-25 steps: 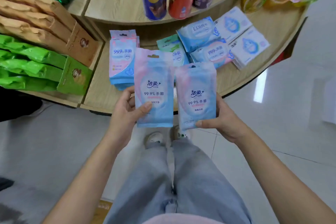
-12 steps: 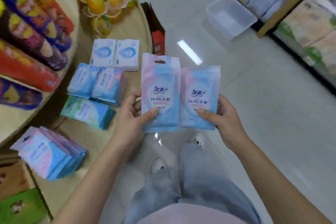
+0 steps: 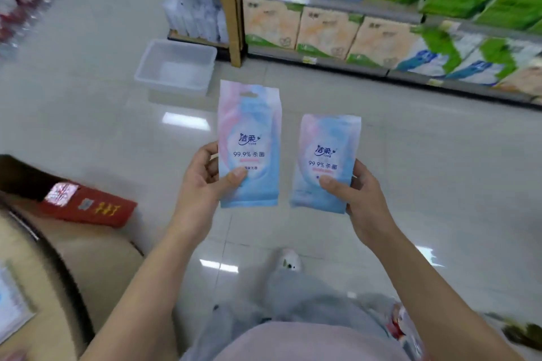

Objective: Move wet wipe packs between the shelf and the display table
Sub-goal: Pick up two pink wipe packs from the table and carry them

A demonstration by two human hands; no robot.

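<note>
I hold two pink-and-blue wet wipe packs upright in front of me, over the tiled floor. My left hand grips the taller wet wipe pack by its lower left side, thumb on its front. My right hand grips the shorter wet wipe pack by its lower right corner. The two packs are apart, with a gap of floor between them. The shelf runs along the top right, stocked with tissue and paper packs. The round display table shows only as a curved wooden edge at the lower left.
A clear plastic bin stands on the floor by the shelf's wooden post. A red box lies on the table's edge at the left. My legs and one shoe are below my hands.
The view has swung from the display table to the shelf across the aisle. Both hands still hold their packs, which have moved apart.
</note>
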